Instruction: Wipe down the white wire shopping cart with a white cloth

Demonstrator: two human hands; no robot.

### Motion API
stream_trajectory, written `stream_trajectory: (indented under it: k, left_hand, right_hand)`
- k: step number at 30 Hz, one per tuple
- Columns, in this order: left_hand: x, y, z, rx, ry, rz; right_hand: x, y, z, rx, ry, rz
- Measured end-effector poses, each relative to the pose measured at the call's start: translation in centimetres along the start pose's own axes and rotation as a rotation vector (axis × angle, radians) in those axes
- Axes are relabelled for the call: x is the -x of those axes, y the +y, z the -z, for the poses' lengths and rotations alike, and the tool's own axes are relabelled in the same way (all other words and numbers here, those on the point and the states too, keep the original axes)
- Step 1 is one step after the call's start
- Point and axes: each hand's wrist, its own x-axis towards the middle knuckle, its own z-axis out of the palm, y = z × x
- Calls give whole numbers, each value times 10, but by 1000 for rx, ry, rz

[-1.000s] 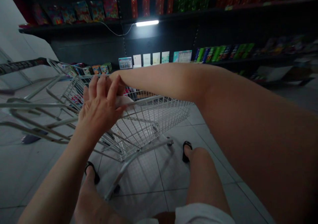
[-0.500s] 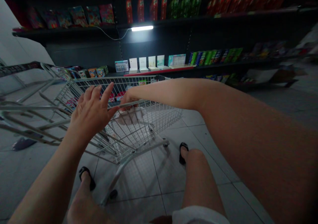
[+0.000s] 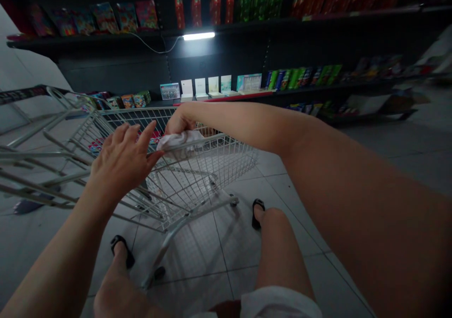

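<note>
The right hand [image 3: 179, 125] has its fingers [image 3: 173, 126] curled narrowly around a white cloth [image 3: 178, 144], which bunches over the top rail of a wire shopping cart [image 3: 226, 165]. Just left of those fingers, the left hand [image 3: 122, 162] hangs over the cart with its fingers [image 3: 132, 137] spread wide, holding nothing. Below the fingers, the cart stands on a grey tile floor [image 3: 197, 261]; beyond them, a dim shelf [image 3: 229, 97] carries packaged goods.
</note>
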Motion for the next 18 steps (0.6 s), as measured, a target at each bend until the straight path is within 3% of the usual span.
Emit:
stream_trajectory:
  k: [3, 6, 9, 11, 14, 18]
  left_hand:
    - [0, -2, 0, -8, -29, -1]
    - [1, -3, 1, -34, -53, -6]
    - [-1, -6, 0, -77, -63, -17]
    - [-3, -9, -3, -112, -75, -9]
    - [-7, -16, -6, -149, -113, 2]
    - [-10, -28, -10, -186, -137, -42]
  right_hand:
    - [-42, 38, -23, 38, -75, -70]
    - [-128, 78, -81, 8, -171, -149]
    - [-197, 91, -147, -60, -130, -224]
    - [-218, 88, -177, -93, -203, -330]
    - [-221, 87, -193, -160, -331, -535]
    - [-225, 100, -180, -216, -495, -738]
